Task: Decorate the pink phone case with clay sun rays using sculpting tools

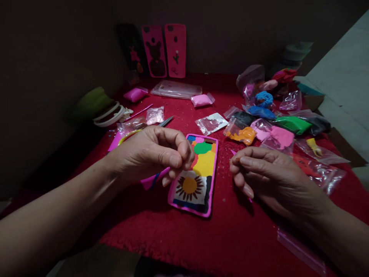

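A phone case [205, 163] with a pink rim lies on the red cloth, covered in coloured patches and a brown-petalled flower with an orange centre. My left hand [161, 152] is held above its left edge, thumb pressed to curled fingers; whatever it may hold is too small to name. To the right of the case, my right hand [259, 173] pinches a tiny brown bit between thumb and forefinger. A thin pink tool [233, 152] shows partly behind that hand. Scissors [166, 121] lie beyond my left hand, mostly hidden.
Bags of coloured clay [292, 124] crowd the right side of the red cloth [230, 234]. Decorated phone cases [175, 50] stand at the back, with a clear case [176, 89] lying before them. White rings [108, 117] and a green object [92, 104] are at the left.
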Action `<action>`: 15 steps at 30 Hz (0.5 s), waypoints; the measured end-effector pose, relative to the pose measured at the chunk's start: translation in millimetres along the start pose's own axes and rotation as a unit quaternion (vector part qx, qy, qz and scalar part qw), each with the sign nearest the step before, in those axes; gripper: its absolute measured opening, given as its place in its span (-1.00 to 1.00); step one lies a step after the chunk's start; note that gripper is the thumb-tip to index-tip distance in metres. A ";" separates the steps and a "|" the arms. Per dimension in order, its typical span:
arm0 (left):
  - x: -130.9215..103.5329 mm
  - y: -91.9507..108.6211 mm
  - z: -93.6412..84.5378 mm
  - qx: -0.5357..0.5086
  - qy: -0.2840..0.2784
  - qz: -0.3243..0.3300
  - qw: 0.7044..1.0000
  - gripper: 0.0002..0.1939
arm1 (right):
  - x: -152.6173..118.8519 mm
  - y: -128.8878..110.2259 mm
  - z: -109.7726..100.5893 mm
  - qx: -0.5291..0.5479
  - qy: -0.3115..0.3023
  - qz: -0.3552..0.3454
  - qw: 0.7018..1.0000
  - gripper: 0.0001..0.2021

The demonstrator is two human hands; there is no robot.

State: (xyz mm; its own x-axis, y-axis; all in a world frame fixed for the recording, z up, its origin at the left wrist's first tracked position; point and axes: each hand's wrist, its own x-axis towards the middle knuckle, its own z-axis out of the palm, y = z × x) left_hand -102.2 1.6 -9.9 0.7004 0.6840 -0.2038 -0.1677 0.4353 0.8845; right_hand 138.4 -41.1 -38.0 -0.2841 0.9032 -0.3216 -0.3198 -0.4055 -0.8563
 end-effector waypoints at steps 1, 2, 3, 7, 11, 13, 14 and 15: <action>-0.2 -0.1 0.2 0.000 0.002 -0.001 1.000 -0.88 | 0.3 0.0 0.0 0.000 -0.001 0.001 1.000 -0.90; -0.4 -0.2 0.2 0.000 0.004 -0.002 1.000 -0.88 | 0.5 0.0 -0.1 -0.001 -0.002 0.001 1.000 -0.90; -0.5 -0.3 0.2 0.000 0.006 -0.003 1.000 -0.88 | 0.6 0.1 -0.2 0.000 -0.003 0.002 1.000 -0.90; -0.4 0.0 -0.9 0.005 0.016 -0.009 1.000 -0.87 | 0.5 0.0 -0.4 0.000 -0.007 0.001 1.000 -0.91; -0.5 0.6 -2.5 0.007 0.008 -0.013 1.000 -0.90 | 0.5 0.0 -0.3 0.003 -0.008 0.000 1.000 -0.92; -0.8 0.3 -3.0 0.013 0.006 -0.014 1.000 -0.90 | 0.6 0.2 -0.4 0.003 -0.012 -0.001 1.000 -0.92; -1.0 0.2 -3.2 0.017 0.006 -0.014 1.000 -0.89 | 0.6 0.3 -0.5 0.003 -0.012 0.000 1.000 -0.92; -1.1 0.0 -3.3 0.021 0.006 -0.015 1.000 -0.89 | 0.5 0.3 -0.7 0.002 -0.013 0.000 1.000 -0.92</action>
State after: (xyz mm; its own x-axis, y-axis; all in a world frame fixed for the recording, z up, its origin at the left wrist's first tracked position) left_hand -105.3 2.7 -11.1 0.6964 0.6783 -0.2344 -0.1180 0.4305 0.8949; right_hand 138.8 -40.6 -38.7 -0.3072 0.8990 -0.3121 -0.3233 -0.4070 -0.8543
